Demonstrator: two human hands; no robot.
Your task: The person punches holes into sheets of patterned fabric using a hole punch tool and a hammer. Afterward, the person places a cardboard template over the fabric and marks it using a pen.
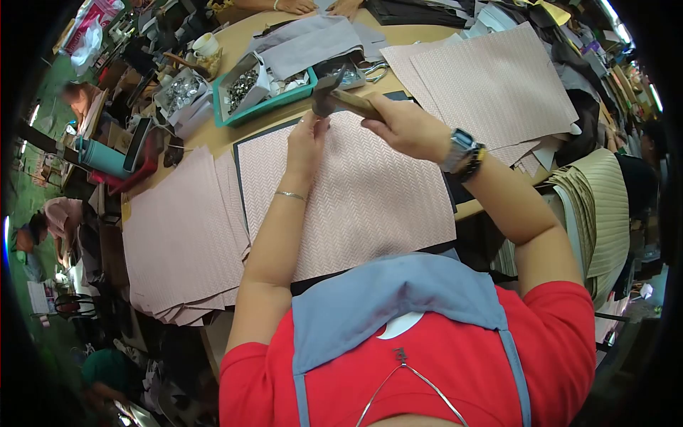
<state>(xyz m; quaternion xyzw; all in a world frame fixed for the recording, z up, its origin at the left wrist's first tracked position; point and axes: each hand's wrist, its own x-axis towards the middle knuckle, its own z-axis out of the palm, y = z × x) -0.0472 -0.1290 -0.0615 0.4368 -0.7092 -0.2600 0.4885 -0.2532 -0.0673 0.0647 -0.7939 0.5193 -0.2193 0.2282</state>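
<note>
Apparently, we have a hammering step: the right hand (413, 128) clasps a wooden-handled metal hammer (353, 104) near a pale-pink, herringbone-textured sheet's (377, 192) far edge; the left hand (308, 148) (its grip, we cannot tell) sits by the head. Striking, we judge, calls for clear fingers.

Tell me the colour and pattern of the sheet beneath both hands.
Pale pink sheet, with a herringbone pattern; clearest in the head view.

Even light on the pink sheet (377, 192); right-hand lamp (655, 97) glares; edges bowed, dark, perhaps blurred.
</note>
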